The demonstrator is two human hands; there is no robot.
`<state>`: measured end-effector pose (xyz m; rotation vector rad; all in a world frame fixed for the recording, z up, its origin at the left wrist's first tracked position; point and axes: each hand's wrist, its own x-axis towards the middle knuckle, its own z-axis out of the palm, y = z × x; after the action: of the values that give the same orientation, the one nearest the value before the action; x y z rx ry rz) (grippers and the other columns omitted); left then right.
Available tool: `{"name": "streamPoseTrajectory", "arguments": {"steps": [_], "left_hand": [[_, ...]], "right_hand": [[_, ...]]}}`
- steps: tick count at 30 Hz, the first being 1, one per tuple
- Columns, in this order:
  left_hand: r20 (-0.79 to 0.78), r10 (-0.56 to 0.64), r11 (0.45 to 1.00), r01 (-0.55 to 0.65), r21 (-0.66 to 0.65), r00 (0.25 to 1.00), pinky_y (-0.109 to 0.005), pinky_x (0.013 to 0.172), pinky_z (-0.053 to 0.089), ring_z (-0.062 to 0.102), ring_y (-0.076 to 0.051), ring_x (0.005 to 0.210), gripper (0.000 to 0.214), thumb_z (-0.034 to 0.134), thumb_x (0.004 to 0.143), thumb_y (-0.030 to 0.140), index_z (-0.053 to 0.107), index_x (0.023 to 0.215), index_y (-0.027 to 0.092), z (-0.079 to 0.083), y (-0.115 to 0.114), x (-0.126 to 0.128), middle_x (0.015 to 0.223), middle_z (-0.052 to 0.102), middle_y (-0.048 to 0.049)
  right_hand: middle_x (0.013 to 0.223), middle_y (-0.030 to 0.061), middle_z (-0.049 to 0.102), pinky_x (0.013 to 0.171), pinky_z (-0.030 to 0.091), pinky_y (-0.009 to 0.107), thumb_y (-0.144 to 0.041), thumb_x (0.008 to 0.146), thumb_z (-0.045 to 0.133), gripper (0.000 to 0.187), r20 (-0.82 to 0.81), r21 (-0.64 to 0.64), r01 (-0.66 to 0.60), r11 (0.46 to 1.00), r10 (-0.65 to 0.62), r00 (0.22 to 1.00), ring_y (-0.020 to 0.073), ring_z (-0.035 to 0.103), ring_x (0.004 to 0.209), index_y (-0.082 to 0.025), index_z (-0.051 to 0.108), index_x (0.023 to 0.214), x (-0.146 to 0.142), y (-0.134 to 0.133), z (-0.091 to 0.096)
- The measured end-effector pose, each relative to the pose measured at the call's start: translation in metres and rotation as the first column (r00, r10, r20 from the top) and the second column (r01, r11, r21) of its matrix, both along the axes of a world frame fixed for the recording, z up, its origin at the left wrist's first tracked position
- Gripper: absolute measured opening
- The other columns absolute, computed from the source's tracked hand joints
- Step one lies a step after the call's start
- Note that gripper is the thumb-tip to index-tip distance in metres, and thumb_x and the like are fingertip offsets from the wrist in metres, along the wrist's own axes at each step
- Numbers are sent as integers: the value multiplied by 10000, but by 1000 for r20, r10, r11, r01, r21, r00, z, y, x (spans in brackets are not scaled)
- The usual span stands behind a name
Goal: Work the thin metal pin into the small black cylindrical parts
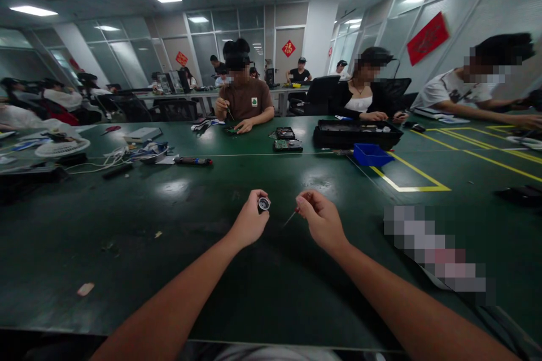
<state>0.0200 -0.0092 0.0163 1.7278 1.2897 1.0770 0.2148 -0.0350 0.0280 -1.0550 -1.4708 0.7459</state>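
Over the green table (178, 248), the person's left hand (249, 223) is curled around a small round metal part (264, 203) pinched at the fingertips, while the right hand (322, 220) grips a thin screwdriver (291, 216) (its tip angled toward the part, just beside it)

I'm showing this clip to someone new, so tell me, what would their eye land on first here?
The two hands at the centre stand out: the left hand pinches a small round part and the right hand a thin tool, over the green table. Beyond them to the right, a blue bin sits by yellow tape. A person in a brown shirt works at the far edge.
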Motion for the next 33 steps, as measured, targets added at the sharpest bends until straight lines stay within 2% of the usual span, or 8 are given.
{"name": "streamPoseTrajectory", "arguments": {"steps": [3, 6, 9, 13, 22, 28, 30, 33], "left_hand": [[5, -83, 996, 83, -6, 997, -351, 926, 451, 610, -210, 1012, 293, 618, 795, 107, 584, 1073, 195, -6, -3, -6, 1071, 653, -55], [16, -128, 992, 128, 17, 992, -385, 990, 446, 616, -228, 1081, 358, 668, 796, 134, 628, 1142, 215, -9, -3, -13, 1159, 664, -57], [21, -146, 989, 145, 23, 989, -409, 1034, 434, 611, -236, 1132, 404, 677, 799, 134, 638, 1191, 228, -10, -3, -15, 1210, 665, -57], [1, -128, 992, 128, -5, 992, -417, 1024, 451, 635, -240, 1096, 412, 695, 781, 114, 653, 1178, 216, -8, -4, -13, 1179, 688, -66], [-23, -146, 988, 147, 45, 989, -406, 1084, 394, 601, -233, 1177, 407, 706, 807, 165, 667, 1205, 239, -13, -3, -16, 1232, 682, -46], [-128, -131, 985, 143, 93, 983, -422, 1072, 399, 596, -241, 1169, 412, 715, 805, 171, 677, 1204, 268, -10, -4, -17, 1217, 684, -40], [-154, -137, 982, 154, 107, 979, -421, 1056, 410, 599, -243, 1154, 417, 716, 805, 174, 676, 1207, 275, -11, -4, -18, 1200, 688, -40], [-175, -137, 979, 160, 127, 975, -411, 1036, 421, 602, -240, 1138, 425, 719, 802, 169, 675, 1210, 279, -12, -3, -19, 1186, 689, -39]], "right_hand": [[735, 5, 632, 646, 490, 303, -381, 922, 559, 174, -140, 47, 45, 998, -38, 989, 164, 602, 676, -222, 629, 930, 1, -1, 1], [822, 27, 680, 724, 531, 344, -392, 917, 575, 192, -170, 47, 45, 998, -37, 985, 184, 650, 752, -231, 634, 1003, 0, -3, 3], [864, 43, 700, 769, 545, 373, -415, 918, 582, 212, -121, 23, -4, 1000, 7, 993, 201, 671, 798, -234, 631, 1016, -1, -4, 3], [869, 50, 707, 773, 550, 379, -423, 922, 583, 215, -94, -1, -30, 1000, 30, 995, 204, 676, 805, -230, 623, 1008, -2, -3, 0], [859, 52, 704, 742, 535, 356, -431, 934, 555, 228, -46, 10, 18, 1000, -18, 999, 199, 667, 785, -218, 616, 986, 0, 0, -2], [604, -2, 610, 532, 425, 285, -490, 860, 646, 312, 187, 11, 114, 993, -114, 976, 156, 562, 554, -215, 610, 718, 3, -4, 8], [634, 4, 631, 543, 433, 290, -470, 869, 635, 274, 222, 36, 103, 994, -109, 969, 162, 577, 569, -219, 624, 758, 4, -5, 8], [817, 36, 707, 665, 494, 332, -368, 909, 567, 158, 231, 78, 30, 997, -47, 972, 198, 654, 714, -233, 642, 947, 4, -6, 8]]}}
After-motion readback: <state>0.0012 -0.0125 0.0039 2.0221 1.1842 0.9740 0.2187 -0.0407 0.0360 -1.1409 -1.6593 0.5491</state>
